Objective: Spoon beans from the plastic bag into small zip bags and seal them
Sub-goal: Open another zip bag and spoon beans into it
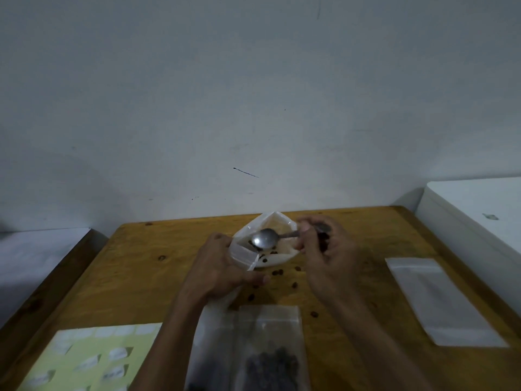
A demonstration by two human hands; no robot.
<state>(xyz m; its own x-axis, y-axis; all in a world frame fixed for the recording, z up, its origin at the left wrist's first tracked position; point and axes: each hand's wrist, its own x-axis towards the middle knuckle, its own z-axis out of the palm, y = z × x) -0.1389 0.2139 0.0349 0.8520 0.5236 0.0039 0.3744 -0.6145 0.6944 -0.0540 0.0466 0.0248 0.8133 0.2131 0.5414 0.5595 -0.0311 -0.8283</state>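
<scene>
- Metal spoon (264,239) pinched in right hand (327,258), over open plastic bag (275,235).
- Small zip bag (244,256) gripped by left hand (222,270), apparently unfilled.
- Filled zip bag (270,348) lying nearest; loose beans (277,272) spilled on wooden table (146,266).
- More filling, sealing probably left.

No writing can be read anywhere; the white labels (115,354) on the yellow-green sheet (70,371) carry dark marks too blurred to make out.

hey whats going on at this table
A person is portioning beans. Their right hand holds a metal spoon over the open plastic bag, while the left hand holds a small zip bag at its edge. Loose beans lie on the wooden table. A filled zip bag lies near the front.
</scene>
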